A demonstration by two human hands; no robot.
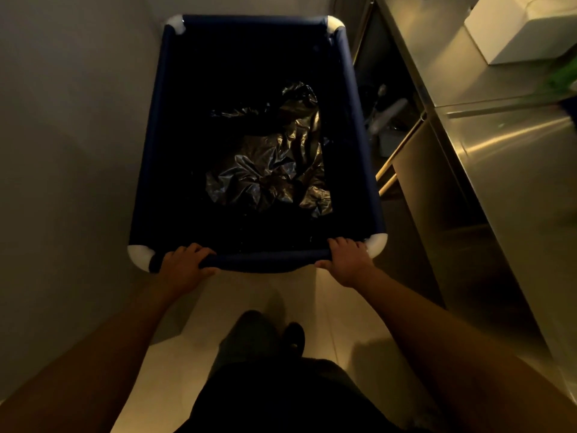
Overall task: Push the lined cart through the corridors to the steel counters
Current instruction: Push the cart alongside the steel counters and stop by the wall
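A deep cart with a dark blue padded rim (265, 262) and white corner pieces stands right in front of me. Crumpled black plastic bags (274, 164) lie at its dark bottom. My left hand (184, 265) grips the near rim bar close to the left corner. My right hand (346, 260) grips the same bar close to the right corner. The steel counters (499, 157) run along the right side, next to the cart.
A plain wall (68, 135) runs close along the cart's left side. A white box (518, 32) sits on the steel counter at the top right. Items are stored on a lower shelf (387, 120) under the counter. Pale tiled floor (175, 370) lies under my feet.
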